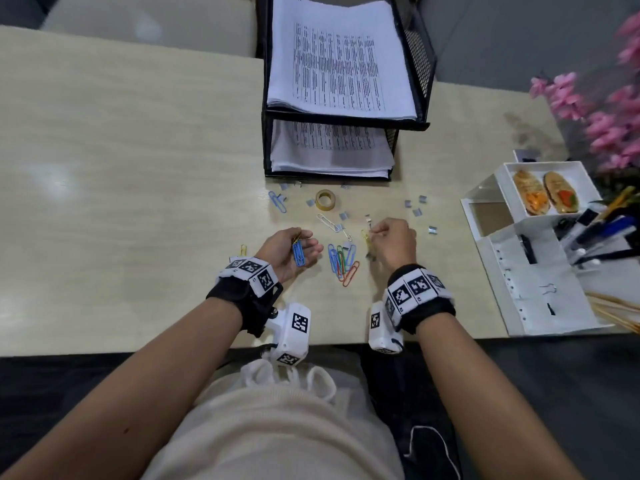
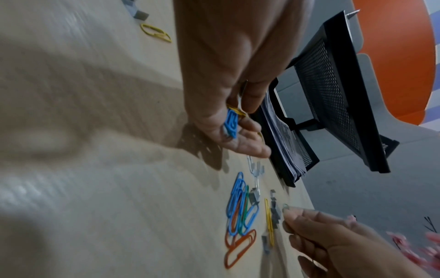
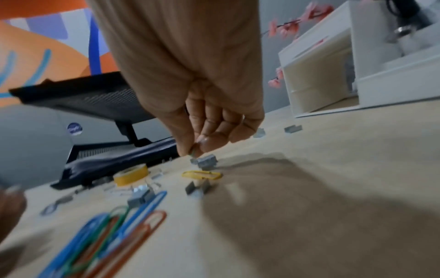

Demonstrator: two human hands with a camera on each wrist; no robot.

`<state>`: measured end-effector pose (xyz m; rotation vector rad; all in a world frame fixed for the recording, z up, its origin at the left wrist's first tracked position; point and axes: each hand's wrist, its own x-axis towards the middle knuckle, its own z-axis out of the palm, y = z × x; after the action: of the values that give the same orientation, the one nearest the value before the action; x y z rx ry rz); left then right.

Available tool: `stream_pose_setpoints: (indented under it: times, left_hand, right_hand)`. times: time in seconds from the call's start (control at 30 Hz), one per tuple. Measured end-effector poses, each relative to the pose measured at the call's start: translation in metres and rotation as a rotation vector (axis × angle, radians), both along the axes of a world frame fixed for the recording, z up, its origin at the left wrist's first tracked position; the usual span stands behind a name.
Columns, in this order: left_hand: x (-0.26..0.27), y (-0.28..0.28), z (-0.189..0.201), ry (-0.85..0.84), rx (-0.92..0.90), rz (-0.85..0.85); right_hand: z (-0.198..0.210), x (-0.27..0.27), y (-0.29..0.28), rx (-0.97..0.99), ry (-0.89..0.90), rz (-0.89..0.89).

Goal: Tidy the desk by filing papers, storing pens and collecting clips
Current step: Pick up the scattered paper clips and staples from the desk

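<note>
Left hand (image 1: 289, 249) cupped, fingers holding blue paper clips (image 1: 298, 252), right hand (image 1: 393, 241) fingers pinching a small clip (image 3: 193, 151) above desk (image 1: 138, 188)

Glossy wood-grain desk (image 1: 138, 168); black mesh tray (image 1: 420, 64).

Pale wood-grain desk (image 1: 138, 168), black paper tray (image 1: 268, 147), tape roll (image 1: 326, 199), scattered paper clips (image 1: 343, 261), white organiser (image 1: 540, 306)
</note>
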<state>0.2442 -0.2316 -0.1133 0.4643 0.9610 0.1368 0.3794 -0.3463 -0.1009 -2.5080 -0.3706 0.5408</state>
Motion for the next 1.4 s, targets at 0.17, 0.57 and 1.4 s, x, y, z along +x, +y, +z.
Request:
stream_pose_setpoints:
  times: [0.17, 0.57, 1.4]
  left_hand:
    - [0.002, -0.002, 0.002, 0.005, 0.018, -0.036]
    - [0.002, 0.006, 0.001, -0.070, -0.043, 0.061]
    - [-0.029, 0.048, 0.008, 0.017, 0.019, 0.083]
  right_hand:
    - [-0.008, -0.011, 0.003, -0.128, -0.051, 0.069]
    - [0.028, -0.038, 0.032, 0.125, -0.004, 0.256]
    - [0.006, -0.036, 0.068, -0.216, -0.141, 0.373]
